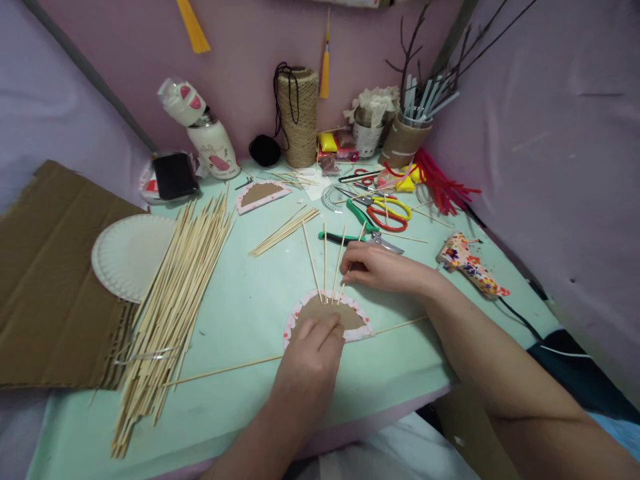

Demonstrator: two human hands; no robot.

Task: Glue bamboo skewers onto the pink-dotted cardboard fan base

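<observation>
A half paper plate piece with brown card (350, 317) lies near the table's front edge. My left hand (313, 353) presses down on it, fingers bent and together. Several thin bamboo skewers (325, 263) stick out of the piece's far edge like a fan. My right hand (380, 267) pinches one of these skewers just above the piece. One long skewer (225, 370) lies flat under the piece, running left to right.
A big pile of skewers (175, 293) lies at the left, partly over a white paper plate (123, 257) and cardboard (45, 280). Scissors (390, 213), pliers (365, 233), a glue gun (470, 263), a twine spool (299, 117), a bottle (210, 137) and cups stand behind.
</observation>
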